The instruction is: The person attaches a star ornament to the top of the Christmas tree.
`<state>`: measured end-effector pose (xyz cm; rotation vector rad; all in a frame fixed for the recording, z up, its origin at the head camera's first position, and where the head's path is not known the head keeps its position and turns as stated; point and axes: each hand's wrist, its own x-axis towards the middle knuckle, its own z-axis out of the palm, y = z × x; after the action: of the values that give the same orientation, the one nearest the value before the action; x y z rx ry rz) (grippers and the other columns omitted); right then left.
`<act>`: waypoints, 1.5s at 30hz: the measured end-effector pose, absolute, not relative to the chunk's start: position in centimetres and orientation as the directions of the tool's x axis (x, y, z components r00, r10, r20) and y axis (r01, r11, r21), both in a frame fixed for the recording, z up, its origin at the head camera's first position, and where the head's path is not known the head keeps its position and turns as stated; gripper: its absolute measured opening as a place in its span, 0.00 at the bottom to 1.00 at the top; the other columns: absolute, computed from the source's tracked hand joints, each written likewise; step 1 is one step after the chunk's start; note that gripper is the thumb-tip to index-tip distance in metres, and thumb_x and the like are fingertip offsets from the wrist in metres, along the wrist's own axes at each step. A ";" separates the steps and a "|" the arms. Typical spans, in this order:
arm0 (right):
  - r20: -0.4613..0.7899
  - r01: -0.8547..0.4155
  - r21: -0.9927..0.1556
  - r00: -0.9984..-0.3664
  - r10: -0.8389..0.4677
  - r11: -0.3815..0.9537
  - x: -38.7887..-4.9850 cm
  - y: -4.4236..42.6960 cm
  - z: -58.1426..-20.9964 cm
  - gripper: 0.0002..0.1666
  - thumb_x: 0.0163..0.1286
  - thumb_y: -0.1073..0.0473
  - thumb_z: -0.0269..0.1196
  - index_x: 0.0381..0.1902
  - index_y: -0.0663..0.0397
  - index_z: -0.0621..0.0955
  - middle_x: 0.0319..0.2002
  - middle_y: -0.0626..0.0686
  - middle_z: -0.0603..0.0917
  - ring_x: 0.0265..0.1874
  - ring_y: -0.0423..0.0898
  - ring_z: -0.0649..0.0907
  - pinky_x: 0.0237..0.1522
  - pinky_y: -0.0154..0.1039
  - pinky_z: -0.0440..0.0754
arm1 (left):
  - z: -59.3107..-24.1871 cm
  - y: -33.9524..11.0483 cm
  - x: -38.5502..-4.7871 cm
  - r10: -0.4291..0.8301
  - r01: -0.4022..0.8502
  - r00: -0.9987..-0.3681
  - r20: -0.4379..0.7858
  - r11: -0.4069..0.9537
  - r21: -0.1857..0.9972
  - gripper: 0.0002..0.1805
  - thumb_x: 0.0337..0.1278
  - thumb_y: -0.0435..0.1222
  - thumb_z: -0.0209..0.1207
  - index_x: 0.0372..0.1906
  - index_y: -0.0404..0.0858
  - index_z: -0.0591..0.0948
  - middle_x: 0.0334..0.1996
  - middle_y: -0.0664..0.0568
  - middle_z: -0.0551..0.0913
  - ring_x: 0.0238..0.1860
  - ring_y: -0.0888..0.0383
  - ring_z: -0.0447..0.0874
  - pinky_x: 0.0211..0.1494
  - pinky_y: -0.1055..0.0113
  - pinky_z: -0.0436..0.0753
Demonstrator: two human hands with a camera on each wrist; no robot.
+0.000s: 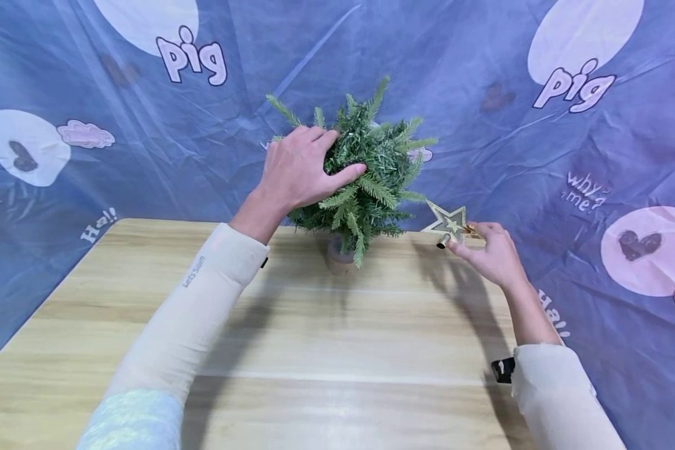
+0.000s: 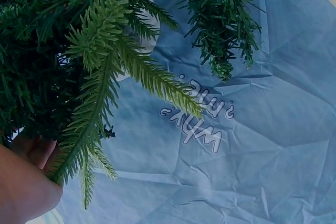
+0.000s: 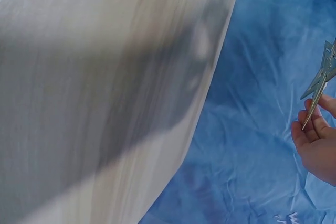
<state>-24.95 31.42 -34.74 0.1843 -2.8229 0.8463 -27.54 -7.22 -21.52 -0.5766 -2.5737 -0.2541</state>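
A small artificial Christmas tree (image 1: 388, 165) stands near the table's back edge, on a round base (image 1: 343, 259) partly covered by its branches. My left hand (image 1: 300, 165) grips the tree's upper left side, thumb across the front. In the left wrist view, that hand (image 2: 26, 184) shows at the lower left beside light green sprigs (image 2: 94, 98); most fingers are hidden by needles. To the right of the tree, my right hand (image 1: 495, 253) pinches a gold star tree topper (image 1: 449, 220) with a short tube beneath. In the right wrist view the star (image 3: 317, 80) appears edge-on between thumb and fingers.
The light wooden table (image 1: 337, 350) ends just behind the tree. A blue printed cloth (image 1: 326, 50) hangs behind and along both sides. Arm shadows fall over the tabletop.
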 end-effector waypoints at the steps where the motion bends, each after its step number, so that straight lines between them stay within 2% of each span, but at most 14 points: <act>1: 0.219 -0.176 -0.533 -0.974 -0.066 0.828 -24.9 31.3 -34.8 0.50 0.67 0.39 0.67 0.71 0.72 0.68 0.66 0.77 0.67 0.65 0.75 0.65 0.63 0.72 0.61 | -21.6 -7.2 -27.5 0.353 0.443 -0.792 0.498 0.894 0.072 0.51 0.58 0.77 0.44 0.70 0.42 0.76 0.64 0.46 0.79 0.62 0.46 0.78 0.44 0.49 0.83; 5: 0.247 -0.196 -0.529 -0.966 -0.072 0.826 -24.8 31.0 -34.6 0.48 0.67 0.41 0.68 0.70 0.73 0.69 0.65 0.77 0.68 0.64 0.74 0.66 0.63 0.71 0.62 | -21.7 -7.2 -27.5 0.352 0.446 -0.781 0.515 0.892 0.066 0.50 0.58 0.76 0.44 0.69 0.42 0.77 0.63 0.46 0.80 0.61 0.46 0.78 0.42 0.50 0.83; 9: 0.268 -0.210 -0.520 -0.961 -0.075 0.828 -24.9 30.9 -34.3 0.47 0.67 0.42 0.67 0.69 0.73 0.70 0.64 0.77 0.68 0.63 0.74 0.66 0.62 0.71 0.62 | -21.6 -7.2 -27.4 0.348 0.439 -0.789 0.507 0.896 0.068 0.51 0.58 0.77 0.43 0.70 0.42 0.76 0.64 0.47 0.79 0.62 0.46 0.78 0.44 0.48 0.83; 24: 0.277 -0.203 -0.558 -0.960 -0.049 0.805 -24.9 30.2 -33.0 0.47 0.66 0.41 0.68 0.69 0.71 0.71 0.65 0.74 0.68 0.64 0.72 0.65 0.61 0.70 0.62 | -21.8 -7.2 -27.4 0.342 0.431 -0.800 0.493 0.899 0.074 0.51 0.57 0.77 0.42 0.71 0.43 0.75 0.65 0.47 0.78 0.63 0.46 0.76 0.44 0.48 0.82; 45: 0.317 -0.238 -0.542 -0.946 -0.066 0.806 -24.9 29.0 -31.3 0.45 0.67 0.42 0.67 0.69 0.70 0.72 0.65 0.73 0.69 0.64 0.73 0.66 0.61 0.71 0.62 | -21.7 -7.2 -27.5 0.345 0.433 -0.796 0.498 0.899 0.068 0.51 0.57 0.77 0.43 0.70 0.43 0.76 0.63 0.47 0.79 0.61 0.46 0.78 0.40 0.51 0.82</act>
<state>-24.91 29.00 -31.31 0.2337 -2.7100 0.8681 -27.48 -7.23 -21.67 -0.5631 -2.5760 -0.2449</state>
